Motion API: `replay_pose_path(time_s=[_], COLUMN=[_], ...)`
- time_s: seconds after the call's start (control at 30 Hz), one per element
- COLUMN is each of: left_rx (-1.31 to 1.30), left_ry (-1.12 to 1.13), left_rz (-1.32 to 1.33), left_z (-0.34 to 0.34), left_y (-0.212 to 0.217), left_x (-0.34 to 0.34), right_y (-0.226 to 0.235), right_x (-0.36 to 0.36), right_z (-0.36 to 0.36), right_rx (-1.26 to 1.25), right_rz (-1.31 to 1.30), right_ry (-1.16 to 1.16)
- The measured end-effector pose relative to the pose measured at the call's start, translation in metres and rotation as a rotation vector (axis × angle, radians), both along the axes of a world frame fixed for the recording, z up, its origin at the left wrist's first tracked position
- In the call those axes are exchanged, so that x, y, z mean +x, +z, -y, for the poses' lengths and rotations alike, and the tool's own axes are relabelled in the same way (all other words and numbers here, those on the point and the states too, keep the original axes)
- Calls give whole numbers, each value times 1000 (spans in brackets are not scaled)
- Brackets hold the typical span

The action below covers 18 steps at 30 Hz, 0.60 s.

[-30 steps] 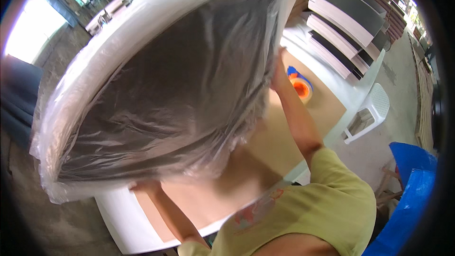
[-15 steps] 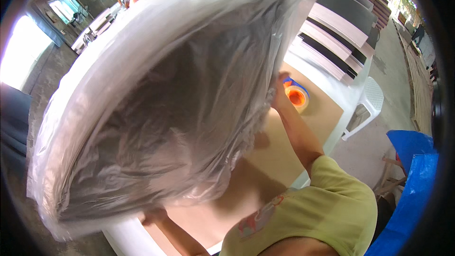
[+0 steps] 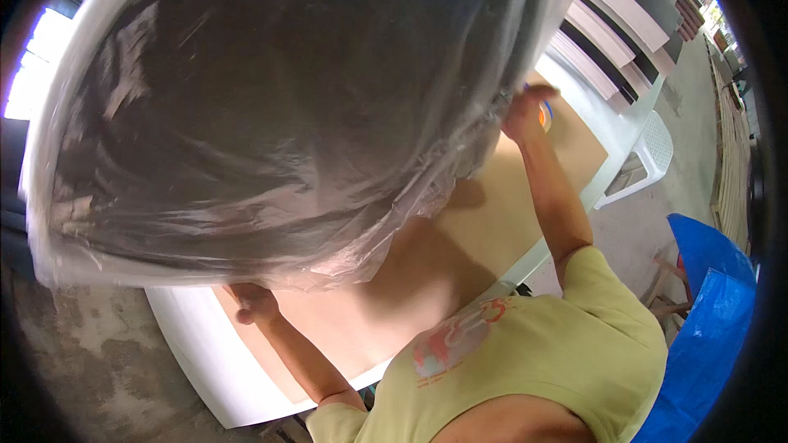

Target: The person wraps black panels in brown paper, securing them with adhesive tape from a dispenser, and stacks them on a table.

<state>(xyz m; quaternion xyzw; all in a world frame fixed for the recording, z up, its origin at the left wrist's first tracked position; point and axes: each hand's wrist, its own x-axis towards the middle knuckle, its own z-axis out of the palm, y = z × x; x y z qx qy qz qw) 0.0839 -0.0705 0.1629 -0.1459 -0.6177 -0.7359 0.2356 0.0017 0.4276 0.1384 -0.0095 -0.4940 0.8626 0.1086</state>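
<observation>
A large dark panel (image 3: 287,115), wrapped in clear, wrinkled plastic film (image 3: 377,246), is raised at a tilt above the table and fills much of the upper left. My left hand (image 3: 258,303) grips its near lower edge, with the fingers partly hidden beneath it. At the right edge my right hand (image 3: 525,113) holds the panel, with some fingers extending past the film. Behind that hand, a roll of tape (image 3: 546,117) with an orange core shows in part. Under the panel lies a brown sheet (image 3: 468,254) on the white table.
The white table (image 3: 193,353) shows around the brown sheet. Stacked black and white panels (image 3: 616,41) stand at its far right. Beside them is a white plastic stool (image 3: 648,156) on the concrete floor. A blue tarp (image 3: 714,320) hangs at the right, close to my body.
The wrapped panel has swung so that more of its dark face shows, and it now hides the people in the background. Both hands keep hold and appear higher in view.
</observation>
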Motion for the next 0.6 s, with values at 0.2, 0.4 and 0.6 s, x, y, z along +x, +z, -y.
replay_pose_path(time_s=[0.2, 0.4, 0.6], left_rx=[24, 64, 11], left_ry=[168, 3, -217], left_rz=[81, 41, -141], left_z=[1, -14, -16], left_y=[-12, -5, -6], left_x=[-13, 3, 12], right_y=[-3, 8, 15], right_x=[16, 11, 6], right_z=[20, 24, 21], right_rx=[325, 248, 224], right_rz=[-338, -295, -240], right_ry=[17, 45, 0])
